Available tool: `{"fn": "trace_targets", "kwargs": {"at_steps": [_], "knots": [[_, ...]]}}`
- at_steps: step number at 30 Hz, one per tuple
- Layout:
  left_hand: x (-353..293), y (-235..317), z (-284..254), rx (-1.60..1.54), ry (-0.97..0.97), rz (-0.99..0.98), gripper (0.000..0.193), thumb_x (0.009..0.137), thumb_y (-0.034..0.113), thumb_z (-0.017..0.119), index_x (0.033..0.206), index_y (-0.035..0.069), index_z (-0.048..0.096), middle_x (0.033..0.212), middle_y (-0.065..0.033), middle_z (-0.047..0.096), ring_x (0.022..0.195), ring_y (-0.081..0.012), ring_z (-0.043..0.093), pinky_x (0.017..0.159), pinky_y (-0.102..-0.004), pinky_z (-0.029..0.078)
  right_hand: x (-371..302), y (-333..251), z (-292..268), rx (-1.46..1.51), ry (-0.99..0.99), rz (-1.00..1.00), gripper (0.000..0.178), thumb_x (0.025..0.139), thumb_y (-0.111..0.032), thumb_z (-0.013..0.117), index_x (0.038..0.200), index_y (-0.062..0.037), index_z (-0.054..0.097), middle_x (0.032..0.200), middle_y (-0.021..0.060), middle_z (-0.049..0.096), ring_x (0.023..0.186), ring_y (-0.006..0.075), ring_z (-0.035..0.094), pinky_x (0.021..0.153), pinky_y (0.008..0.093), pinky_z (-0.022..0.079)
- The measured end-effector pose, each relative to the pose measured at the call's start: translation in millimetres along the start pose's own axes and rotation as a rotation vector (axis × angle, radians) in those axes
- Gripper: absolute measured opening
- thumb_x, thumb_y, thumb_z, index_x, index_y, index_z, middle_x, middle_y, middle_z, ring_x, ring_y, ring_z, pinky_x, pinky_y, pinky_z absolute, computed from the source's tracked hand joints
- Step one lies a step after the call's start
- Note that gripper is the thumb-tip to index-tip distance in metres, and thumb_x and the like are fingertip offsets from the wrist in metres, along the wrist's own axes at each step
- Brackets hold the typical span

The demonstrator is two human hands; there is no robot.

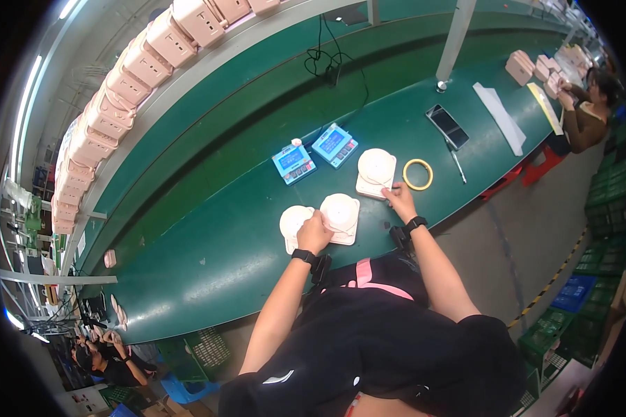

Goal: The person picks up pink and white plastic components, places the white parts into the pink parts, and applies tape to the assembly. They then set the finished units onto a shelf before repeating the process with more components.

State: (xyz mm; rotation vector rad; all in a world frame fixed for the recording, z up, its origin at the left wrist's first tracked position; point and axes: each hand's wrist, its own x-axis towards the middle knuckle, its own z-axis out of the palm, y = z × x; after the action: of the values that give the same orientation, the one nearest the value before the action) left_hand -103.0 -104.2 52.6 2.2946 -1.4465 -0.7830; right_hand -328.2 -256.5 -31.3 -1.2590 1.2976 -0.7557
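Observation:
Three pale pink devices with round white tops on squarish bases lie on the green table before me. My left hand [314, 235] is closed between the left device [295, 219] and the middle device [340, 214], overlapping the edges of both. What its fingers hold is hidden. Farther right, my right hand [400, 202] pinches the near right corner of the right device [377, 169]. Both wrists wear black bands. A yellow tape roll [430, 182] lies just beyond my right hand.
Two blue meters with lit screens [294, 161] stand behind the devices. A phone [447, 126], a pen [459, 167] and a white strip [499, 118] lie farther right. Pink housings [146, 59] line an overhead shelf. Co-workers sit at both table ends; green crates stand right.

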Motion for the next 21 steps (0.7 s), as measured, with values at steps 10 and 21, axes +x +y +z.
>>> {"fn": "trace_targets", "kwargs": {"at_steps": [10,21], "knots": [[-1,-3,-5,-0.031,-0.070,-0.012,0.030,0.065,0.015,0.071,0.089,0.003,0.057,0.078,-0.0184,0.066,0.079,-0.0360,0.065,0.068,-0.0428,0.051,6,-2,2,-0.031,-0.024,0.078,0.055,0.074,-0.033,0.076,0.106,0.0033,0.049,0.070,0.0054,0.058,0.058,0.0141,0.056,0.054,0.0275,0.045],[2,3,2,0.012,-0.022,-0.080,0.029,0.065,0.016,0.072,0.087,0.005,0.058,0.081,-0.0169,0.067,0.079,-0.0353,0.065,0.068,-0.0434,0.051,17,1,7,-0.137,0.016,0.104,0.061,0.070,-0.036,0.077,0.106,0.0030,0.048,0.078,0.0102,0.060,0.067,0.0202,0.059,0.062,0.0323,0.047]]}}
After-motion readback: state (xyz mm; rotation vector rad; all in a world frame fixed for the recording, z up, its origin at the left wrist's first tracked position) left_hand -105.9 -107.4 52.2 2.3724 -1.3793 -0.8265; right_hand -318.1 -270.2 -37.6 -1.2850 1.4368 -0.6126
